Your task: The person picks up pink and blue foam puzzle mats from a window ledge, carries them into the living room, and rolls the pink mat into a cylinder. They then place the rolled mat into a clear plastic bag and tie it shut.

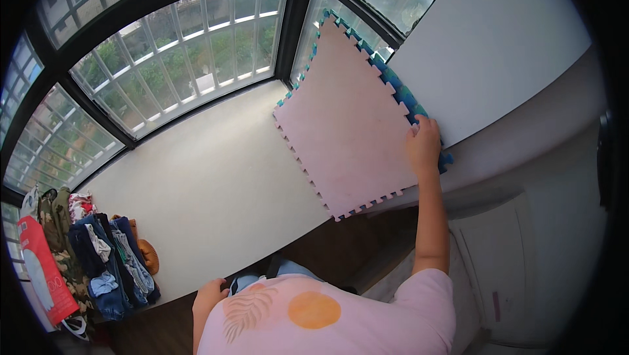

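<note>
A large pink foam mat tile (354, 116) with jigsaw-toothed edges leans at the right end of the white window ledge (203, 171). Behind it stand blue and teal foam tiles (403, 90), of which only the edges show. At the tile's right edge my right hand (424, 142) is closed, thumb on the pink face and fingers around the toothed rim; whether it also grips a tile behind is hidden. Low by the ledge's front edge, beside my body, my left hand (208, 295) shows loosely spread fingers and nothing in them.
Folded clothes (118, 257), including jeans, are stacked at the ledge's left end beside a red-and-white bag (49, 270). A barred window (190, 54) borders the ledge at the back. A white wall panel (485, 47) rises at right, above a pale cabinet door (495, 250).
</note>
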Tool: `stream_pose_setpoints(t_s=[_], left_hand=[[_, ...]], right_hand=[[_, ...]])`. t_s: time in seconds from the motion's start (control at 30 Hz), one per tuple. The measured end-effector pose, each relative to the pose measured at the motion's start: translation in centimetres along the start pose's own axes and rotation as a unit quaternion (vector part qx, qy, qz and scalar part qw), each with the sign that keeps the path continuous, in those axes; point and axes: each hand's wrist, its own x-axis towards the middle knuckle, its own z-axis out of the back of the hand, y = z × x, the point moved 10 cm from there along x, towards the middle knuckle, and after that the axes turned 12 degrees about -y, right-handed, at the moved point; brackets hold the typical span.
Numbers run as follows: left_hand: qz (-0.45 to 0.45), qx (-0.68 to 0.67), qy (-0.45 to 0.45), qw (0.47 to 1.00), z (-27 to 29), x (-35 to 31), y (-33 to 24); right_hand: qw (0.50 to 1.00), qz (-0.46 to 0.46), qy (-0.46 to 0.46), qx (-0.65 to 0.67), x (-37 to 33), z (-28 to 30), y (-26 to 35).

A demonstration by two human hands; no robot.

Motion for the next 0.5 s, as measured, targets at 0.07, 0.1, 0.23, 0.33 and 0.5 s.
stream_pose_setpoints(t_s=[0.07, 0.1, 0.23, 0.33, 0.5], left_hand=[[-0.017, -0.038, -0.022, 0.999, -0.6, 0.7, 0.4], [-0.03, -0.056, -0.032, 0.997, -0.4, 1.0, -0.1], [-0.044, -0.06, -0.048, 0.996, 0.3, 1.2, -1.3], [-0.051, -0.064, -0.04, 0.996, -0.2, 1.3, -0.4], [-0.049, -0.07, -0.028, 0.996, -0.6, 0.6, 1.3]], right_hand=[[0.999, -0.014, 0.025, 0.029, 0.2, -1.0, -0.6], [0.998, -0.022, 0.035, 0.04, 0.4, -1.2, -1.0], [0.994, 0.005, 0.111, -0.015, 0.4, -3.2, -2.0], [0.986, -0.005, 0.168, -0.013, -0.1, -3.8, -1.4], [0.979, -0.028, 0.198, 0.046, -1.2, -3.7, 0.0]])
